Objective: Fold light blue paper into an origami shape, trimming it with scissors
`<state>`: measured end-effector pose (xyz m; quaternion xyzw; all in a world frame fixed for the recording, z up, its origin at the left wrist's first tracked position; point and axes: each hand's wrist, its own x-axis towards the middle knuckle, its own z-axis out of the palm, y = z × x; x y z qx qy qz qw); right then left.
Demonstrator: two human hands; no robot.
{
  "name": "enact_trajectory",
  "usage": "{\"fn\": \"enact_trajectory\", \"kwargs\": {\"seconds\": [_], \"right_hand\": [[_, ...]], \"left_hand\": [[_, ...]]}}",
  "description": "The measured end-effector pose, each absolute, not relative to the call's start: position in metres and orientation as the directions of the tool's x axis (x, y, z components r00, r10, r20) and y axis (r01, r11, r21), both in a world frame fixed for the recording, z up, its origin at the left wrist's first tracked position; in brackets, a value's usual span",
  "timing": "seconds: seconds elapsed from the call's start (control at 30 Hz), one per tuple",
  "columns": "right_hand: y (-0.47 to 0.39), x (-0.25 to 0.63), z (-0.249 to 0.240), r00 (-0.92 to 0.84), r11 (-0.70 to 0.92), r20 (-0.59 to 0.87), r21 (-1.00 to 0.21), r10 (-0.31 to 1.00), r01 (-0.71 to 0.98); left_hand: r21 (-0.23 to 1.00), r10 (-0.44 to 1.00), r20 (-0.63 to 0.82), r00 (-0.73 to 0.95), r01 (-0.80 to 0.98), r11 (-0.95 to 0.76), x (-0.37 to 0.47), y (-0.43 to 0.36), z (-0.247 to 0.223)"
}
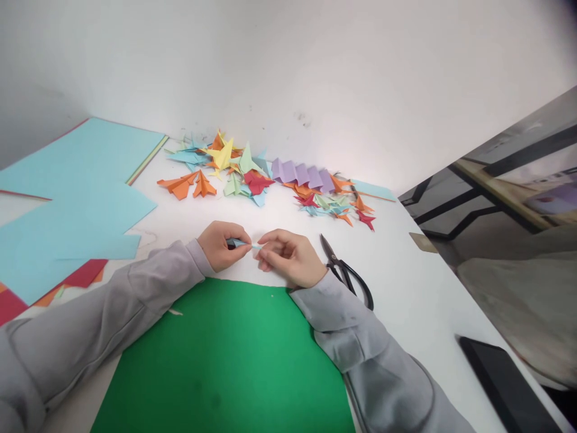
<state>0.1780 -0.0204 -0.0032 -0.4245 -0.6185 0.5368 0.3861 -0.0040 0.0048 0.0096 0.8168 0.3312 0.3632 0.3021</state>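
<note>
Between my two hands is a small piece of folded light blue paper [237,242], mostly hidden by the fingers. My left hand [223,243] is closed around it, thumb and fingers pinching it near its end. The fingertips of my right hand [291,255] pinch its pale tip from the other side. Both hands are just above the white table, past the far edge of a green sheet [229,355]. A pair of scissors [340,267] with black handles lies right of my right hand.
Folded paper figures in several colours [220,156] crowd along the wall, beside a purple pleated strip [302,173]. Large light blue sheets [81,198] are stacked at left, with red and orange scraps [85,273] below. A black phone [505,379] lies near the right table edge.
</note>
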Motion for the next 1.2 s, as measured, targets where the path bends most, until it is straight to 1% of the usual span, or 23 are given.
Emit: {"fn": "enact_trajectory", "kwargs": {"seconds": [0.13,0.33,0.5,0.63,0.77,0.87,0.97,1.03,1.2], "right_hand": [[-0.02,0.1787,-0.0022,-0.315,0.077,0.04,-0.992,0.948,0.105],[-0.0204,0.1761,-0.0027,-0.3,0.137,0.062,-0.962,0.952,0.237],[-0.0202,0.1777,-0.0041,-0.343,0.257,0.126,-0.893,0.931,0.369],[-0.02,0.1782,-0.0012,-0.395,0.388,0.198,-0.78,0.897,0.491],[-0.0197,0.1776,0.0036,-0.463,0.514,0.256,-0.609,0.848,0.604],[-0.0189,0.1773,0.0047,-0.51,0.579,0.28,-0.48,0.813,0.659],[-0.0185,0.1772,0.0035,-0.542,0.609,0.279,-0.376,0.793,0.698],[-0.0187,0.177,0.0022,-0.557,0.619,0.269,-0.329,0.786,0.714],[-0.0194,0.1759,-0.0003,-0.567,0.62,0.255,-0.263,0.784,0.739]], "left_hand": [[0.732,0.766,0.385,0.515,0.335,-0.593,-0.0038,0.0047,0.0094],[0.729,0.759,0.378,0.53,0.334,-0.597,-0.0038,0.0045,0.0091],[0.722,0.756,0.386,0.529,0.336,-0.604,-0.0036,0.0042,0.0093],[0.717,0.753,0.392,0.528,0.338,-0.61,-0.0037,0.0046,0.0087],[0.715,0.756,0.387,0.528,0.345,-0.608,-0.0043,0.0054,0.0078],[0.71,0.75,0.391,0.533,0.345,-0.614,-0.0044,0.0055,0.0076],[0.708,0.747,0.4,0.531,0.338,-0.62,-0.0042,0.0052,0.0077],[0.707,0.744,0.408,0.529,0.332,-0.624,-0.004,0.0049,0.0078],[0.692,0.728,0.402,0.555,0.336,-0.639,-0.0048,0.0049,0.0063]]}}
